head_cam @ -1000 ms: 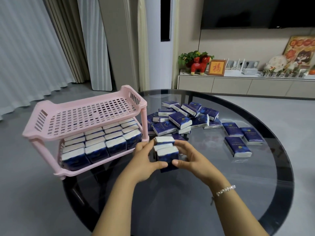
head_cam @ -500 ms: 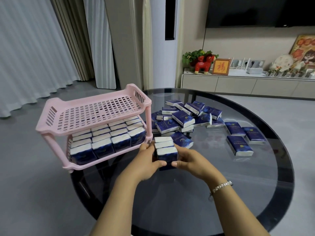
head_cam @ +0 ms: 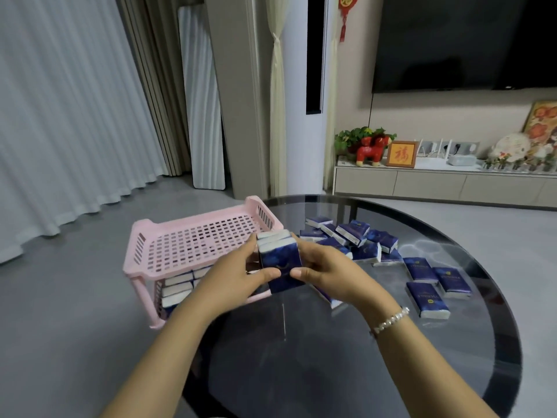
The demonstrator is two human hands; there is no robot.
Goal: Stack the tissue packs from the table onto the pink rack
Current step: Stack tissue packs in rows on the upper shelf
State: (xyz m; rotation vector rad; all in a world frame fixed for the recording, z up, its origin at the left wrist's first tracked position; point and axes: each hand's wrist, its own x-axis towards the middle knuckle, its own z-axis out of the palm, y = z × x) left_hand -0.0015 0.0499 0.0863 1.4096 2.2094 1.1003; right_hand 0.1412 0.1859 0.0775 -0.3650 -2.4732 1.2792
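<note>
Above table edge, left hand (head_cam: 233, 274), right hand (head_cam: 327, 271) clamp tissue packs (head_cam: 280, 259).

glossy dark glass table (head_cam: 376, 372), pink plastic rack (head_cam: 193, 248) looks matt, tissue packs (head_cam: 280, 260) in shiny blue film

Both forearms are bare, no sleeves showing. A bracelet (head_cam: 390, 320) of small white pearl-like beads circles the wrist just behind the right hand (head_cam: 327, 267). The left hand (head_cam: 233, 274) and its wrist carry nothing.
</note>
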